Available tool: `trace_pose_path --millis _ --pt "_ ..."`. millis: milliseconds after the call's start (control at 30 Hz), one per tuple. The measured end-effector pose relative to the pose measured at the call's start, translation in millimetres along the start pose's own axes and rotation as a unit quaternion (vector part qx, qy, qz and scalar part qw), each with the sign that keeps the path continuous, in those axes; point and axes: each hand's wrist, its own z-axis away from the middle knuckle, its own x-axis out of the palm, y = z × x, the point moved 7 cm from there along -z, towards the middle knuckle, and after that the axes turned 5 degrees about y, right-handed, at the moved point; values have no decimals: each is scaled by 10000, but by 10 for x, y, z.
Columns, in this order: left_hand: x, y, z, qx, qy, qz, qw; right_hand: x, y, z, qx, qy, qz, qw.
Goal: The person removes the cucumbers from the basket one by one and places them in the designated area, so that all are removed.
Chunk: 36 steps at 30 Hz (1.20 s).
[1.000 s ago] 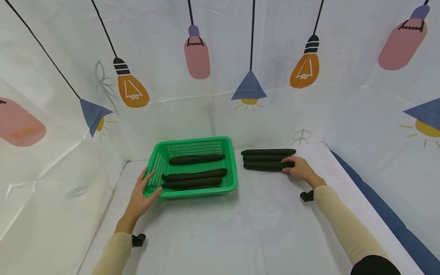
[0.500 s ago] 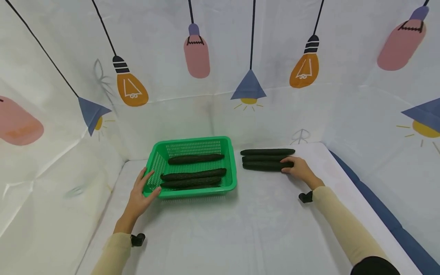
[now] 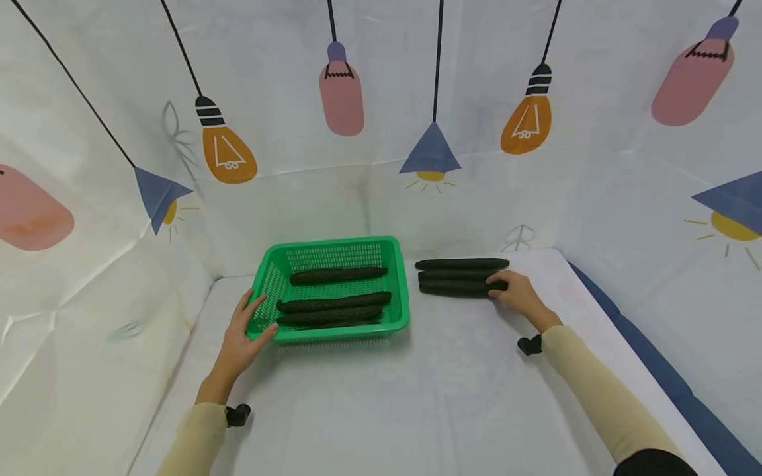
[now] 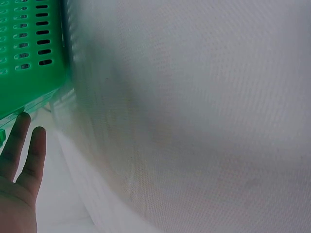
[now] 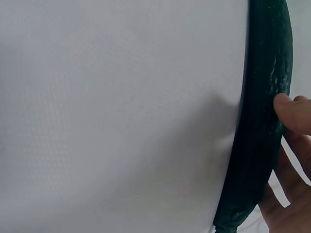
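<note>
The nearest cucumber (image 3: 449, 289) lies right of centre in the head view, lowest of a row of three on the tabletop (image 3: 381, 410). The right hand (image 3: 519, 295) is clamped on its right end, thumb on one side and fingers on the other — a hold that probably suits its slim shape and keeps most of it uncovered. Whether those fingers also touch the middle cucumber (image 3: 455, 274) I cannot tell. The upper cucumber (image 3: 462, 264) runs parallel, close to the back wall sheet (image 3: 369, 205), so room behind the row looks tight.

Left of centre sits a green basket (image 3: 345, 335) with at least three more cucumbers inside. The left hand (image 3: 239, 342) rests at its lower-left corner, fingers spread apart, likely to steady it. A narrow gap separates basket and row; the widest room — white tabletop — stretches toward the bottom edge.
</note>
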Motion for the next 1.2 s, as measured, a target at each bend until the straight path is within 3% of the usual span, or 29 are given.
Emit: trace_pose_path --millis 300,533,700,1200 --pt "-3 -7 11 5 33 -30 10000 -58 -220 -63 -487 370 -154 9980" --pt "-4 -2 8 -15 27 -38 10000 -20 -455 -137 -331 -200 -388 9985" --pt "-10 14 1 -19 20 -22 10000 6 -716 -210 -469 -479 -578 9961" --pt "-8 22 23 2 11 -17 10000 119 -1534 -311 -1087 -587 -1000 9873"
